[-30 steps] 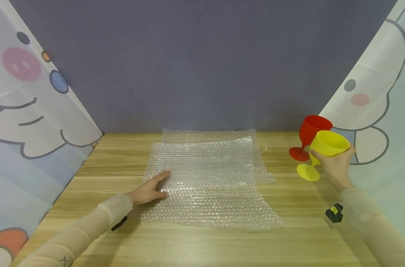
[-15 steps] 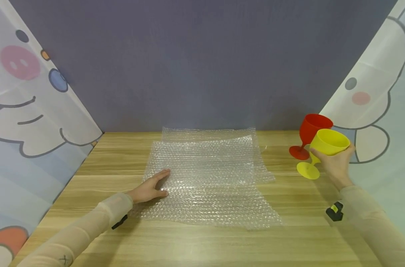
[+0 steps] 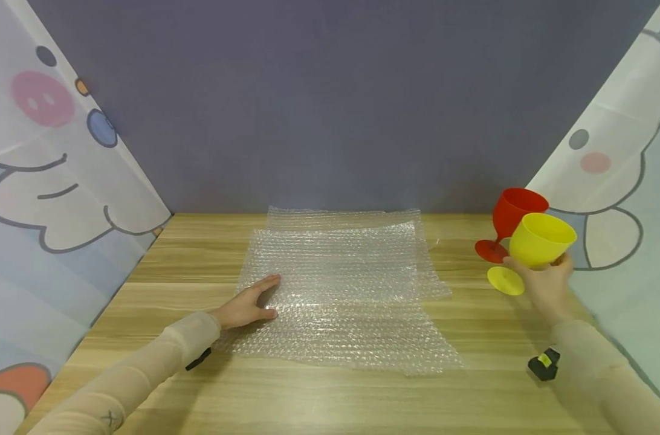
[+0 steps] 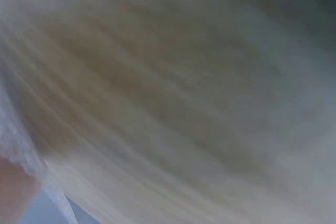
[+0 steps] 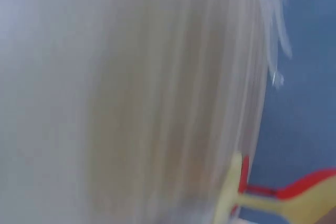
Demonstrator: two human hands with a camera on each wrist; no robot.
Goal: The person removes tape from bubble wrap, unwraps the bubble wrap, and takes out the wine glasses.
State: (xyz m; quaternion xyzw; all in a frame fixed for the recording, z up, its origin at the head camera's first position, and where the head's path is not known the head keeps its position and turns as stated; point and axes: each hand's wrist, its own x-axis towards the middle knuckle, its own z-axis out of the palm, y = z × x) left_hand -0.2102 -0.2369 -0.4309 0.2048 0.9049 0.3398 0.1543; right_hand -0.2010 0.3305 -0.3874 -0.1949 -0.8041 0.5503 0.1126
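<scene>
A yellow goblet (image 3: 539, 238) stands at the right of the table, with my right hand (image 3: 550, 290) around the lower bowl and stem. The hand covers most of the stem. Just behind it is a red goblet (image 3: 515, 211), upright and partly hidden by the yellow one. Two overlapping sheets of bubble wrap (image 3: 341, 326) lie flat across the middle. My left hand (image 3: 245, 307) rests on their left edge, fingers straight and spread. The right wrist view catches the yellow goblet (image 5: 310, 205) blurred in its lower corner; a sleeve fills most of both wrist views.
The wooden table (image 3: 319, 399) ends against a dark grey panel (image 3: 330, 109) at the back. Cartoon-printed cloths hang on the left (image 3: 80, 211) and right (image 3: 613, 235), the right one close to the goblets. A small black device (image 3: 544, 365) sits at my right wrist.
My right hand has slid down the yellow goblet, from the side of its bowl to the lower bowl and stem. My left hand has stayed on the bubble wrap. The head view has shifted slightly.
</scene>
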